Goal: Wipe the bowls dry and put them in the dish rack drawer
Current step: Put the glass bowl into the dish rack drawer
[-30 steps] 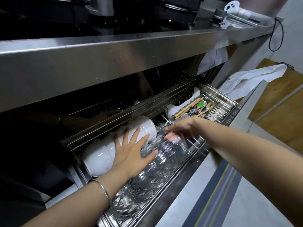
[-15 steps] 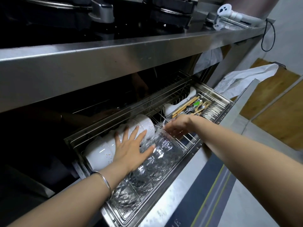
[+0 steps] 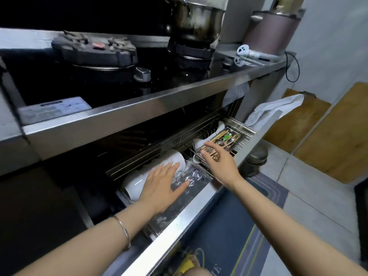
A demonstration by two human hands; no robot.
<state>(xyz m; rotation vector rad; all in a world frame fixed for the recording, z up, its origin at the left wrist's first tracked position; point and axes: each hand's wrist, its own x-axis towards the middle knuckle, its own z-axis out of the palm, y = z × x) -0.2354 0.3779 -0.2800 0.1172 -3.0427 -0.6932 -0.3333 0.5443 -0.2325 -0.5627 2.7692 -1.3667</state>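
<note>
the drawer (image 3: 194, 209) and counter edge (image 3: 139, 113) are brushed steel, dully shiny. the glass bowls (image 3: 194, 175) are clear and faceted; the white bowls (image 3: 175, 157) look smooth, glossy ceramic. the hob (image 3: 59, 84) is glossy black, the pot (image 3: 197, 19) stained metal, the chopsticks (image 3: 220, 134) bare wood, the bag (image 3: 272, 110) thin crinkled plastic.

Dish rack drawer (image 3: 199, 213) stands open below the steel surface (image 3: 139, 108). Left hand (image 3: 161, 186) lies flat, fingers spread, across the white bowls (image 3: 135, 182) and the clear glass bowls (image 3: 196, 174) beside them. Right hand (image 3: 219, 162) hangs above the rack, fingers loosely extended, holding nothing, near the cutlery tray (image 3: 229, 139). 1 pot (image 3: 196, 18) sits on the hob (image 3: 95, 50).
</note>
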